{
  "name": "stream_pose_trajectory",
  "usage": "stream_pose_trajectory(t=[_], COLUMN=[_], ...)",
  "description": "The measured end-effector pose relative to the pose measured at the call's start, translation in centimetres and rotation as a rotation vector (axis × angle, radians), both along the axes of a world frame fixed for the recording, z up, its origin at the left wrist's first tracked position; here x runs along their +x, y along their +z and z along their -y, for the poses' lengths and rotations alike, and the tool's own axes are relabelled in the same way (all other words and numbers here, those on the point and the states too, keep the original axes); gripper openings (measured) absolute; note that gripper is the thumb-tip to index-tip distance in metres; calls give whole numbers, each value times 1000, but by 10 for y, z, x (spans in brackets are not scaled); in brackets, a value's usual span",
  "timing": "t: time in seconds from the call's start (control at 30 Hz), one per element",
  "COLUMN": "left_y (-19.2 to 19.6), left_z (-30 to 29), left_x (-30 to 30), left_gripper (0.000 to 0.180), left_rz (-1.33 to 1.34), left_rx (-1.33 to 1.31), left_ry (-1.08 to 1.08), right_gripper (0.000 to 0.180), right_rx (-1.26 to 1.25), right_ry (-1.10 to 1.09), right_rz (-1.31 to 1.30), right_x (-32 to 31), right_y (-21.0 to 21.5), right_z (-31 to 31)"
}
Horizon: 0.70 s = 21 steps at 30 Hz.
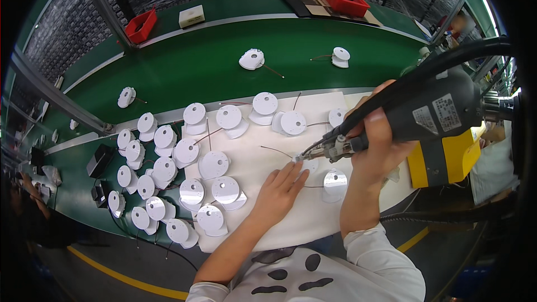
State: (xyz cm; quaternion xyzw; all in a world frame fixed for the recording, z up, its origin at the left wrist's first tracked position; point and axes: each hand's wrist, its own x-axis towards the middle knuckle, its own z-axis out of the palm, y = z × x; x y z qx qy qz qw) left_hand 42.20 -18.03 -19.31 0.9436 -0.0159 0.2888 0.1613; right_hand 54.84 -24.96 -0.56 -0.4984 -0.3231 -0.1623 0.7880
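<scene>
While gripping grey power screwdriver [430, 114], right hand [376, 145] wrapped tight; left hand [279, 187] spread, pressing white disc [307, 165] on tabletop [313, 212]

White round parts [226, 189] on a white mat [313, 212]; green conveyor belt [224, 67]; red bins [342, 0]; grey power tool [436, 113] with yellow block [447, 159]; white sleeve [386, 263] with black spots.
</scene>
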Motion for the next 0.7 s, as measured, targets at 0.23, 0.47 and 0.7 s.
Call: stream_pose_trajectory(t=[0.23,0.47,0.7], left_y=[0,-1,-1], left_z=[0,1,2], left_x=[-1,-2,0], left_gripper=[38,39,40], left_rz=[0,-3,0], left_rx=[10,32,16], left_ry=[19,27,32], right_gripper=[25,22,34], right_rx=[72,16,93], right_ry=[53,-137,-304], right_rz=[21,32,33], right_x=[3,29,28], right_y=[-5,-7,5], right_z=[-4,11,10])
